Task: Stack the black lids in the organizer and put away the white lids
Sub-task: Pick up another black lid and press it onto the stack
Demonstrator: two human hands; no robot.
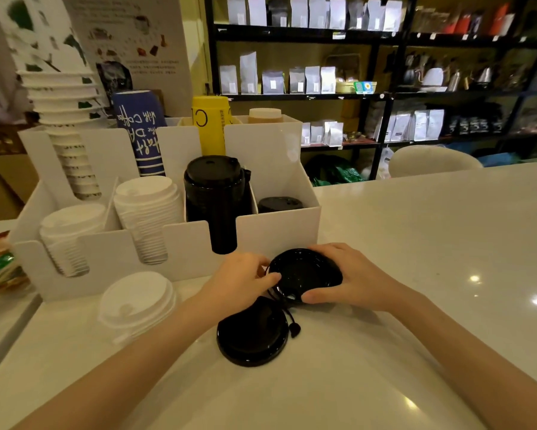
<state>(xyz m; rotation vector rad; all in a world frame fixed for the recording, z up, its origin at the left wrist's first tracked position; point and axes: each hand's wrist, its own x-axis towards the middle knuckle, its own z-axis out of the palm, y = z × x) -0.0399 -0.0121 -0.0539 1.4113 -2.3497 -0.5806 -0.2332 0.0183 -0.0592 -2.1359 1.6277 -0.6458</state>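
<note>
Both hands hold an upturned black lid just above the white counter, in front of the white organizer. My right hand grips its right rim; my left hand pinches its left edge. A second black lid lies flat on the counter below, its tethered plug to its right. A tall stack of black lids fills one organizer slot, and a short black stack sits in the slot right of it. A small pile of white lids rests on the counter at left.
Two white lid stacks fill the organizer's left slots, with paper cups, a blue sleeve and a yellow cup stack behind. Packets lie at the far left edge. Black shelves with bags stand behind the counter; a pale chair back is at right.
</note>
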